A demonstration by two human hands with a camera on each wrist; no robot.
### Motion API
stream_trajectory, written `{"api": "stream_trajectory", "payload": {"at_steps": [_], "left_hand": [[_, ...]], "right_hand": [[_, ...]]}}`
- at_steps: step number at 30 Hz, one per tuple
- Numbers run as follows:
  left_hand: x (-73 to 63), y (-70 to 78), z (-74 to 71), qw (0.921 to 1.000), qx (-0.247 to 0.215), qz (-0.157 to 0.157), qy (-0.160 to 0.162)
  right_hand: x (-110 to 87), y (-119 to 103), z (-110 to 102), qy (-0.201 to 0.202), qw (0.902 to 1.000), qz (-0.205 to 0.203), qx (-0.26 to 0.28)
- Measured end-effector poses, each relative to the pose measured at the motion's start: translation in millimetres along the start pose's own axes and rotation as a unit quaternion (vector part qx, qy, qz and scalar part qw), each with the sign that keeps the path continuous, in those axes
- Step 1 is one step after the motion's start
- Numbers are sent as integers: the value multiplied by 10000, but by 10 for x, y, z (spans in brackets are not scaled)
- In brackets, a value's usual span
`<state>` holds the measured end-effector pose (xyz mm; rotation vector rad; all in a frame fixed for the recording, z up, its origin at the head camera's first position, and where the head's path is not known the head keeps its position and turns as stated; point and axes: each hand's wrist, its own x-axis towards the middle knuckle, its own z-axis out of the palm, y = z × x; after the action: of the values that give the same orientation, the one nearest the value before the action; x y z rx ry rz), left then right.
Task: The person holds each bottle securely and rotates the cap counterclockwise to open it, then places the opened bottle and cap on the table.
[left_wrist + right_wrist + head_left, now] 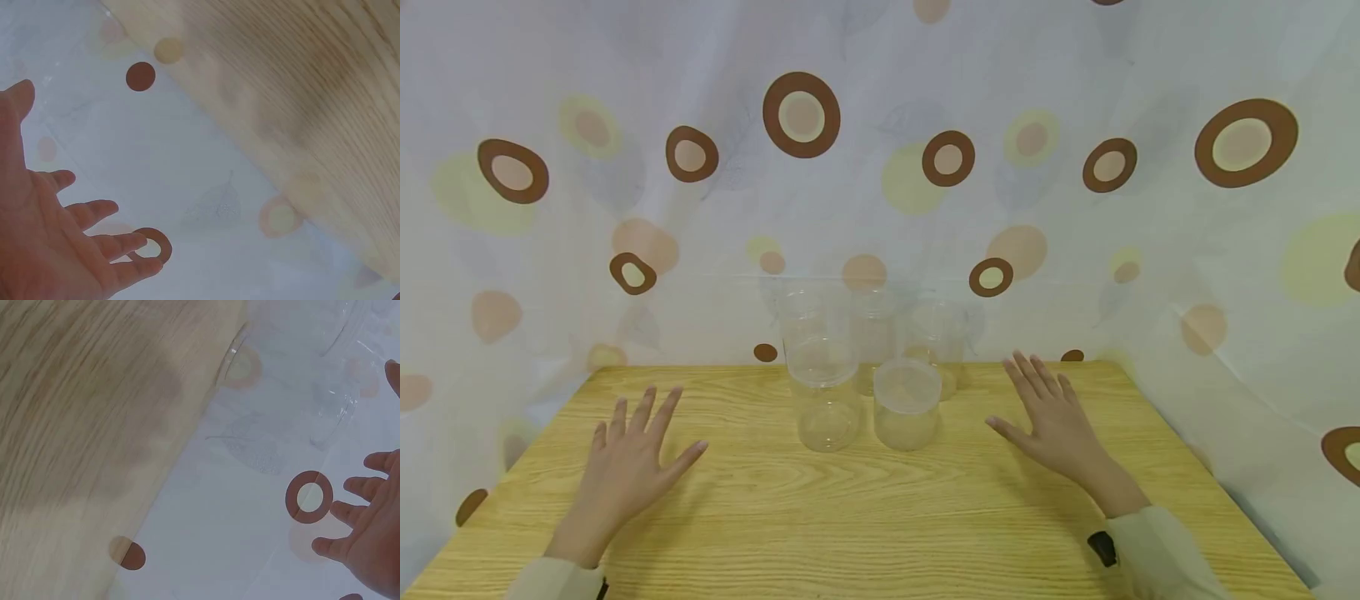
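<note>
- Well, two bare hands reach out over a wood-grain worktop (850, 533), one on each side of a group of clear jars at its far end.
- The left hand (628, 467) has its grip spread wide, back of the hand up, thumb angled toward the jars, well apart from them.
- And the right hand (1060, 429)! Its grip is spread too, fingers fanned, thumb pointing at the group and nearer to it than the other hand is.
- Up front, a clear jar (827, 404) stands upright just beside a short jar (907, 421) with a cloudy top.
- Behind them, more see-through shapes: a middle jar (874, 342), and a rear jar (947, 346) on the right-hand side (they overlap so much that I can't tell every outline apart).
- Backing it all, a pale sheet (865, 225) printed with brown rings and soft dots.
- Light sleeves (1165, 550) cover both forearms, and a dark band (1102, 548) shows at the right wrist.
</note>
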<state>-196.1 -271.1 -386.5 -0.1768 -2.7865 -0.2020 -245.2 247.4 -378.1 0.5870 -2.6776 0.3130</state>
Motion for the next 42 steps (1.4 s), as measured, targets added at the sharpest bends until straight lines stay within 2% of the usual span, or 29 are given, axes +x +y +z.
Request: {"api": "stream_trajectory", "payload": {"at_steps": [3, 9, 15, 22, 29, 35, 42], "left_hand": [[29, 44, -5, 9998, 23, 133, 139], [111, 152, 27, 9971, 45, 512, 564], [177, 282, 63, 9956, -190, 722, 566], [230, 404, 176, 9944, -456, 812, 500], [326, 536, 269, 9888, -1054, 884, 576], [416, 642, 342, 9860, -1425, 797, 341], [548, 757, 421, 9777, -2051, 436, -141]], "right_hand": [[71, -63, 5, 156, 9998, -120, 74], [219, -212, 29, 619, 9958, -606, 307], [356, -366, 66, 823, 9916, -875, 477], [497, -561, 111, 626, 9912, -934, 698], [667, -724, 201, 429, 9903, -964, 905], [839, -864, 272, 238, 9905, -937, 980], [992, -1018, 340, 65, 9885, -985, 1146]]}}
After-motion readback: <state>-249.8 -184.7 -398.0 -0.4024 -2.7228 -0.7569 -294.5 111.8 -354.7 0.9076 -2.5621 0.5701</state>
